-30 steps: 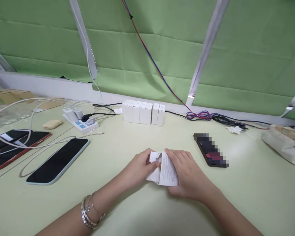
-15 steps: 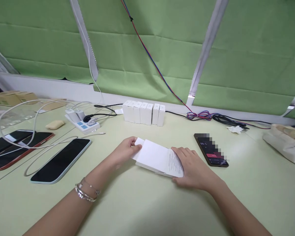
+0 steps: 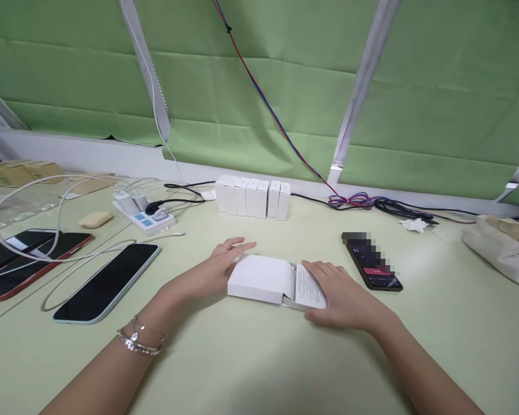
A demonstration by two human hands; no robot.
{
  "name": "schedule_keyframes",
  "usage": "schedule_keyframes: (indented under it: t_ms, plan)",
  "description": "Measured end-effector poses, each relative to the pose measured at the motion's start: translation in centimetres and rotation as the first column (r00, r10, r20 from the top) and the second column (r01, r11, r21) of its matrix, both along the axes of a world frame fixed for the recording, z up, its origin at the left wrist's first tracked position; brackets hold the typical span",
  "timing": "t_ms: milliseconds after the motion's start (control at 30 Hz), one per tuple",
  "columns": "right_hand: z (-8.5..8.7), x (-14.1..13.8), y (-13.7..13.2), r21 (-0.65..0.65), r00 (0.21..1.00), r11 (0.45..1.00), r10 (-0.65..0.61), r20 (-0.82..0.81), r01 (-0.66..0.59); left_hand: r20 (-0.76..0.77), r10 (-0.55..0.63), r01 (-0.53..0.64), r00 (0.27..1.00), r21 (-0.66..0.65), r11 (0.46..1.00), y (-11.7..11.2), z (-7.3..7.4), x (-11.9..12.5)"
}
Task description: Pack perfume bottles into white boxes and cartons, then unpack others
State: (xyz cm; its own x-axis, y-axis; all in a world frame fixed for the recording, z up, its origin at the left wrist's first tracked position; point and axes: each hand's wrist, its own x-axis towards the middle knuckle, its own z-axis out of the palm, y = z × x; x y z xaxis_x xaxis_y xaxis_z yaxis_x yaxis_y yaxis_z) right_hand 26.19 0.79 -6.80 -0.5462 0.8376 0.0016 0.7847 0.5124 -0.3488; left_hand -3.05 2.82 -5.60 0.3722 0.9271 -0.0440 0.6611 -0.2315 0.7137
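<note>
A flat white box (image 3: 259,278) lies on the table in front of me. A step and a narrow gap separate its plain left part from the right part, which carries fine grey print. My right hand (image 3: 339,294) grips the printed end, thumb at the near edge and fingers over the far side. At the other end, my left hand (image 3: 220,266) is open with its fingers stretched forward, the palm side against or close to the box. Whether that palm presses on the box is hidden.
Several small white boxes (image 3: 253,199) stand in a row at the back. Phones lie left (image 3: 108,282) and right (image 3: 372,262). A power strip (image 3: 145,216) with plugs and white cables is at back left. Black cable coils (image 3: 402,212) and a cloth bag (image 3: 499,251) are on the right.
My left hand has let go of the white flap at the box's left end and spread its fingers. That flap no longer sticks out, and a step now shows near my right hand.
</note>
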Motion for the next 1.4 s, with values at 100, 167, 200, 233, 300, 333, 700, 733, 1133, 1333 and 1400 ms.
schedule_keyframes:
  t_ms: [100,167,200,233,300,333,700,733,1133,1333,1400]
  plan:
    - [0.3,0.0,-0.2,-0.002,1.0,1.0,0.011,-0.004,-0.011,0.033,-0.171,0.174,0.985,-0.172,0.969,0.0,0.8,-0.4]
    - [0.4,-0.2,-0.4,0.001,1.0,1.0,0.022,-0.012,-0.022,0.128,-0.162,0.191,0.979,-0.262,0.946,0.0,1.4,-0.5]
    - [0.4,-0.2,-0.4,0.001,1.0,1.0,0.026,-0.015,-0.026,0.161,-0.147,0.187,0.976,-0.274,0.943,-0.1,1.6,-0.5]
    - [0.4,-0.3,-0.5,-0.003,0.999,1.0,0.029,-0.017,-0.029,0.176,-0.141,0.186,0.974,-0.272,0.944,-0.1,1.7,-0.4]
    - [0.2,-0.2,-0.4,-0.017,0.999,0.999,0.026,-0.02,-0.027,0.189,-0.135,0.182,0.973,-0.261,0.948,-0.3,1.9,-0.3]
    - [0.2,-0.1,-0.4,-0.028,0.999,0.999,0.025,-0.02,-0.026,0.2,-0.122,0.173,0.972,-0.261,0.95,-0.4,1.8,-0.1]
    - [2.2,-5.1,-3.9,0.397,0.884,0.802,0.464,0.056,-0.446,0.408,-0.03,0.119,0.913,-0.197,0.973,0.1,-0.7,0.9]
    - [1.9,-6.5,-4.0,0.412,0.9,0.804,0.422,0.112,-0.429,0.409,-0.031,0.121,0.912,-0.196,0.973,0.2,-0.9,0.8]
    - [-0.7,-11.5,-3.0,0.464,0.946,0.825,0.267,0.184,-0.323,0.375,-0.088,0.143,0.923,-0.121,0.982,0.3,-0.8,-0.4]
    - [2.7,-10.2,-6.2,0.23,0.807,0.972,0.164,-0.567,-0.036,0.252,-0.086,0.11,0.964,-0.083,0.99,0.8,-1.1,-3.2]
    - [4.0,-9.7,-5.3,0.179,0.757,0.981,0.06,-0.65,0.077,0.173,-0.105,0.119,0.979,-0.075,0.99,1.0,-0.9,-4.5]
